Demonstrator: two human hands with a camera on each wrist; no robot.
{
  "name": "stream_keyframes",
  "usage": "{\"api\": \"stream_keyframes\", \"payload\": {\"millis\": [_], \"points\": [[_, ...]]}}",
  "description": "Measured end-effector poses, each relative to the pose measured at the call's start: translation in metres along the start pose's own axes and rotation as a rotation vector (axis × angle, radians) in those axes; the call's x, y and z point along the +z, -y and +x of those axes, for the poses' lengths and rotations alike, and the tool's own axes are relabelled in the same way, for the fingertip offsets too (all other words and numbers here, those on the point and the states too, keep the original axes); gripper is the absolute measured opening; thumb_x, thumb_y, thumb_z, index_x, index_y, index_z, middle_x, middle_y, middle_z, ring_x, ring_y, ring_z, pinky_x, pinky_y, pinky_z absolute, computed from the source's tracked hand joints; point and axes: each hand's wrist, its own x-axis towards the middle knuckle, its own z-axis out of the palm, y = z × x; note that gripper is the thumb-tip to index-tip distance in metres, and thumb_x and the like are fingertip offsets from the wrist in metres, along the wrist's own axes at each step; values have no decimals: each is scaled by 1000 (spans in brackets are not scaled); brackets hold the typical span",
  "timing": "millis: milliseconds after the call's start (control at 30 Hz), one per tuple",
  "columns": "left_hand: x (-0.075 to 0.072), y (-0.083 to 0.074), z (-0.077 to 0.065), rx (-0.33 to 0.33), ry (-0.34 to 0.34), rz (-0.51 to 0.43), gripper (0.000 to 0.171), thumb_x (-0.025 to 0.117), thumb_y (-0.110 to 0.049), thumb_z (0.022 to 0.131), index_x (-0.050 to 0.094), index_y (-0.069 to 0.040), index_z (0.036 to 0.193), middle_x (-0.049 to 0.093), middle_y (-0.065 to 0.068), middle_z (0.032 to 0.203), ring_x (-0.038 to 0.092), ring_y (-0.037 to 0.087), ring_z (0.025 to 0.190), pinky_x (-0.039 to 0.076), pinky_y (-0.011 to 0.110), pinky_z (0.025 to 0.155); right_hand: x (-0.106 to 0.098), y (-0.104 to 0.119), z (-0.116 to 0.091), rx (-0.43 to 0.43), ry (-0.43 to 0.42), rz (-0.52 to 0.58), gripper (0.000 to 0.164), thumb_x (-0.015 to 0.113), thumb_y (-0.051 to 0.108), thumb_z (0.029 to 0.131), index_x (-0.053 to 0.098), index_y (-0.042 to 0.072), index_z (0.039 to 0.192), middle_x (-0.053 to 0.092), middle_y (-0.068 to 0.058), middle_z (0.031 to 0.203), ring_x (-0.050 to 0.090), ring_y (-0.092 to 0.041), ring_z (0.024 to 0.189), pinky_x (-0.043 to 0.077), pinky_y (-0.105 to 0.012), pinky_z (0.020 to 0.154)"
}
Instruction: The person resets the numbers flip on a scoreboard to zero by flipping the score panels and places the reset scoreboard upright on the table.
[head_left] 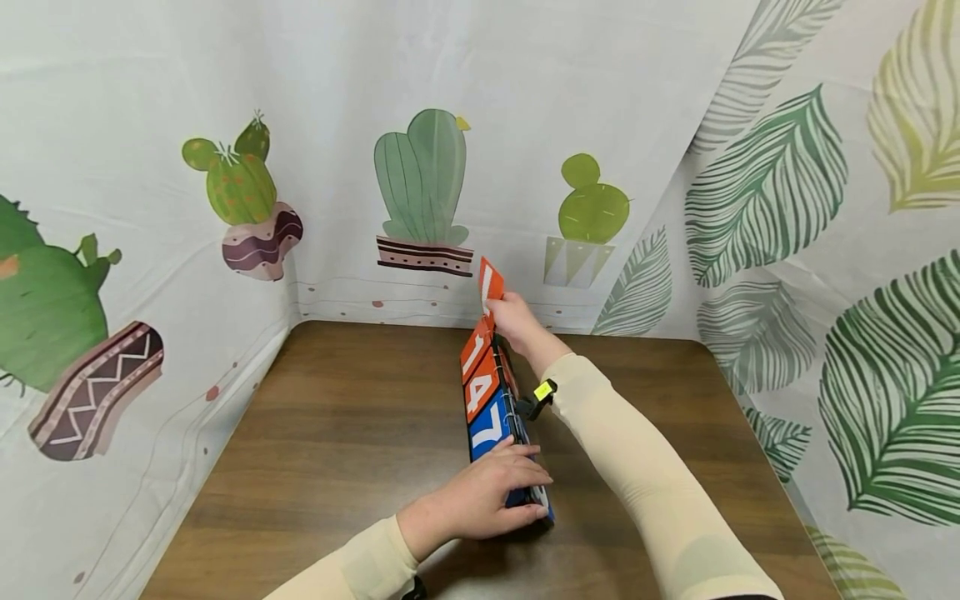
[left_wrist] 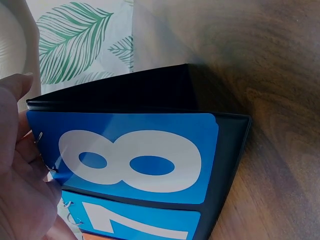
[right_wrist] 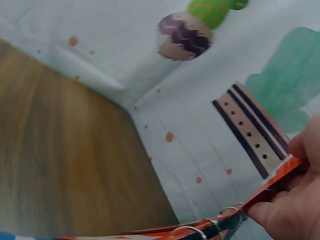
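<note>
Pinching flat orange card (head_left: 491,277), right grip (head_left: 517,322), near surface's far edge (head_left: 375,332); my uncurled left grip (head_left: 491,493) probably steadies tented black scoreboard (head_left: 486,400).

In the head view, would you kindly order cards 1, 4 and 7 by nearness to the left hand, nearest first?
1. Blue 7 card, just beyond the left hand
2. Orange 4 card, between them
3. Orange 1 card, nearest the right hand

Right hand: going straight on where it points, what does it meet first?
Beyond the orange card the right hand pinches, probably the white backdrop, near the printed cactus pot; depth is unclear.
</note>
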Motion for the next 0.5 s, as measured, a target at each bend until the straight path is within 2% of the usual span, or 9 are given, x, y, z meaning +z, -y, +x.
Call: {"api": "stream_keyframes", "payload": {"millis": [67, 133, 167, 267, 400, 500], "points": [[0, 0, 0, 2, -3, 1, 36, 59, -47, 103, 71, -23, 127, 72, -14, 128, 50, 17, 145, 35, 59, 122, 5, -4, -1, -40, 19, -132, 44, 46, 19, 109, 51, -2, 146, 60, -11, 100, 63, -30, 90, 52, -56, 99], [0, 0, 0, 8, -8, 5, 36, 59, -46, 103, 71, -23, 127, 72, -14, 127, 50, 17, 145, 35, 60, 121, 10, -6, -3, -94, 44, -282, 41, 46, 21, 109, 56, 0, 143, 51, -5, 81, 53, -19, 68, 54, -47, 78], [0, 0, 0, 11, -9, 7, 36, 59, -46, 103, 71, -23, 127, 72, -14, 127, 50, 17, 145, 35, 61, 121, 12, -7, -4, -122, 57, -358, 41, 45, 22, 110, 57, 1, 143, 49, -4, 78, 47, -14, 61, 51, -40, 70], [0, 0, 0, 13, -8, 0, 36, 59, -46, 103, 71, -23, 127, 72, -13, 127, 50, 18, 146, 34, 62, 121, 19, -8, -5, -195, 103, -585, 46, 42, 24, 111, 51, 5, 151, 49, -4, 78, 38, -13, 53, 39, -27, 55], [-1, 0, 0, 13, -4, -3, 36, 58, -46, 103, 71, -23, 127, 73, -13, 126, 50, 18, 145, 34, 63, 120, 25, -6, -5, -236, 166, -810, 49, 39, 26, 112, 39, 11, 159, 52, -8, 83, 35, -13, 46, 38, -27, 48], [-1, -1, 0, 12, 0, -4, 36, 58, -47, 103, 71, -23, 127, 73, -13, 126, 50, 18, 145, 35, 63, 120, 27, -5, -3, -291, 220, -955, 47, 40, 26, 112, 45, 9, 156, 53, -10, 79, 35, -13, 45, 39, -27, 49]]}}
